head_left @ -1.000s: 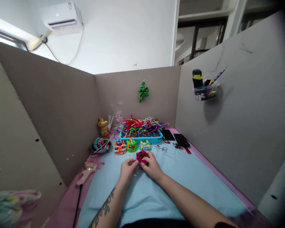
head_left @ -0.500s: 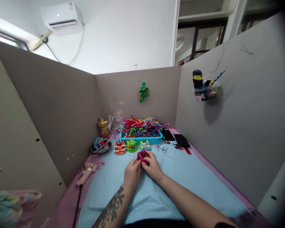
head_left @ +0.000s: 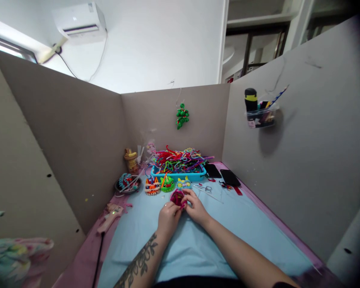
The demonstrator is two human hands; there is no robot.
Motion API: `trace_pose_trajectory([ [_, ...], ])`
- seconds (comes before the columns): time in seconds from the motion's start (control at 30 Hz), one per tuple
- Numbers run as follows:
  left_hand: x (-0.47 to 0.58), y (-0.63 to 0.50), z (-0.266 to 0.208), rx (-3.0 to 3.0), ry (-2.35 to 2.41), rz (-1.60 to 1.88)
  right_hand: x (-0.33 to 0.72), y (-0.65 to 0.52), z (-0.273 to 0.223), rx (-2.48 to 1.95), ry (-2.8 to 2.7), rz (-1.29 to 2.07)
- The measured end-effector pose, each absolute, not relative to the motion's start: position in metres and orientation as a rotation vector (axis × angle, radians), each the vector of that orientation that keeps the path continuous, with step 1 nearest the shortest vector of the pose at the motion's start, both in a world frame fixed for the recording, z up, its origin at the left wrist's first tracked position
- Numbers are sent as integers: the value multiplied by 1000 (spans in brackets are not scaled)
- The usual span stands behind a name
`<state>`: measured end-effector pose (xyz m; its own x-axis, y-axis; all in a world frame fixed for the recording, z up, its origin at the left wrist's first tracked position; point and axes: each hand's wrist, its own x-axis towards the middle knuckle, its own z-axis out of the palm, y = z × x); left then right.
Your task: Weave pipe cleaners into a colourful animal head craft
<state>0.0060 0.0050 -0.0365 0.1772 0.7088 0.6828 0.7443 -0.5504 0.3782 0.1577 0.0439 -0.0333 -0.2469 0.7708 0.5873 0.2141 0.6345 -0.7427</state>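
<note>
Between my hands is a small magenta piece that looks like fuzzy pipe cleaner work (head_left: 177,196), round and hollow, with a dark red inside. My left hand (head_left: 169,216) pinches its near edge with thumb and forefinger. On the far right side, the curled fingers of my right hand (head_left: 195,207) grip its rim. Both hands meet close together above the light blue cloth (head_left: 192,248). Just beyond them sit an orange-and-white figure (head_left: 152,186), a green figure (head_left: 167,184) and a blue-and-yellow figure (head_left: 184,183). My fingers partly cover the magenta piece.
A blue tray (head_left: 180,176) heaped with colourful pipe cleaners stands at the back. Scissors (head_left: 208,188) and two black phones (head_left: 229,177) lie to the right. On the left are a dark bowl (head_left: 128,185) and a pink glue gun (head_left: 110,220). Grey panels (head_left: 174,120) enclose the table.
The magenta piece has turned so its hollow inside faces me more. My left hand has shifted slightly right along the near edge, and my right fingers have lifted and re-spread on the rim.
</note>
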Motion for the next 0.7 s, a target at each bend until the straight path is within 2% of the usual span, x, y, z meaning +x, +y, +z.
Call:
trace_pose_trajectory([
  [0.2,4,3,-31,-2405,-1539,-1511,151,46,-36,-894,-1548,811],
  [0.5,7,5,-29,-2389,-1676,-1791,148,47,-35,-883,-1432,888],
  [0.7,9,7,-29,-2330,-1749,-1874,150,45,-35,-860,-1554,716],
])
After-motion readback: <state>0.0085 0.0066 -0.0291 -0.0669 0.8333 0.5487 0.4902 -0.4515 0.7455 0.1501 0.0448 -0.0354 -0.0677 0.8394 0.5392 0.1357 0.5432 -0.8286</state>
